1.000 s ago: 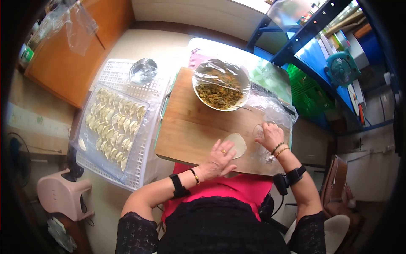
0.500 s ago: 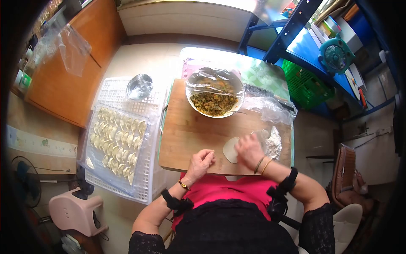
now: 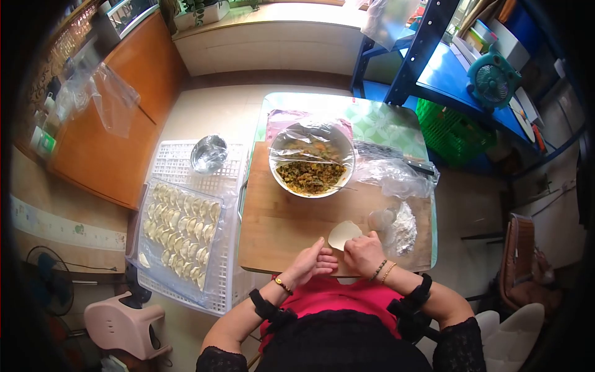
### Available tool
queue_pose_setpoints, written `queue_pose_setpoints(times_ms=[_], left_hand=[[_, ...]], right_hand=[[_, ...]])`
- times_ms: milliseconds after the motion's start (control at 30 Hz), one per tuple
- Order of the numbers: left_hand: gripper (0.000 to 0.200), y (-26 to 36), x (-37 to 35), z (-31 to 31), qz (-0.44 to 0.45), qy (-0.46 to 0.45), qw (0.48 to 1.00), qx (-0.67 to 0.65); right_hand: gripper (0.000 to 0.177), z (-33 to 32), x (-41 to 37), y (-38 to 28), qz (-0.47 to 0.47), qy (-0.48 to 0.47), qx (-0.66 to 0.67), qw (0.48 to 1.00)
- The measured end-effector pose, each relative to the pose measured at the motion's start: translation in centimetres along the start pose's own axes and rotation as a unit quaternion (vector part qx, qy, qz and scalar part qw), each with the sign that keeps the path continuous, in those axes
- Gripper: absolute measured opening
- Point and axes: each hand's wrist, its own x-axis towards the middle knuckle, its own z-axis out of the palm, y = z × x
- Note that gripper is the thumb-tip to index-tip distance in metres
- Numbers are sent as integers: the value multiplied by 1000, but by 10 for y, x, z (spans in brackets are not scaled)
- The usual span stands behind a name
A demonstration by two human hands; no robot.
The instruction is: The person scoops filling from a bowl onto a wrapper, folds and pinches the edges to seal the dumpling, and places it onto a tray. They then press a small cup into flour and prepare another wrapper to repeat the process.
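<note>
A round, pale dumpling wrapper is at the front of the wooden board. My right hand pinches its lower right edge. Just left of it, my left hand is open and holds nothing, palm turned up with the fingers stretched toward the wrapper. Beyond both hands stands a white bowl of chopped filling, partly covered by clear plastic film, with a thin utensil handle sticking out on its right. A pile of white flour lies right of my right hand, beside a clear glass.
To the left, a clear tray with rows of folded dumplings rests on a white plastic rack, near a metal bowl. Crumpled plastic lies at the board's right. A pink stool stands lower left.
My left hand has moved right and opened from a loose fist. My right hand now pinches the wrapper at its near edge. The camera view has shifted, so the scene sits lower.
</note>
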Motion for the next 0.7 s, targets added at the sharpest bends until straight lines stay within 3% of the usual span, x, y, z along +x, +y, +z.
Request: queue_pose_setpoints(times_ms=[33, 100, 200, 267, 367, 533, 567, 700], left_hand=[[60, 4, 3, 2, -2, 3, 1000, 0], [62, 14, 10, 8, -34, -72, 995, -59], [59, 30, 18, 25, -41, -106, 989, -89], [42, 14, 57, 16, -22, -109, 991, -81], [34, 15, 79, 18, -24, -139, 990, -11], [43, 25, 49, 17, 50, -214, 976, -11], [45, 30, 35, 16, 61, -251, 965, -33], [59, 40, 3, 11, 53, -341, 925, -159]], right_hand=[[11, -6, 0, -1, 0, -1, 4, 1000], [14, -18, 0, -2, 58, 9, 139, 988], [15, -20, -3, -4, 27, 33, 189, 981], [17, -13, -5, -4, 9, 46, 174, 984], [20, -24, 2, 4, -1, 61, 198, 978], [24, -52, 23, 19, 176, 145, 304, 925], [36, -48, 26, 28, 163, 139, 307, 927], [39, -59, 49, 27, 164, 122, 306, 930]])
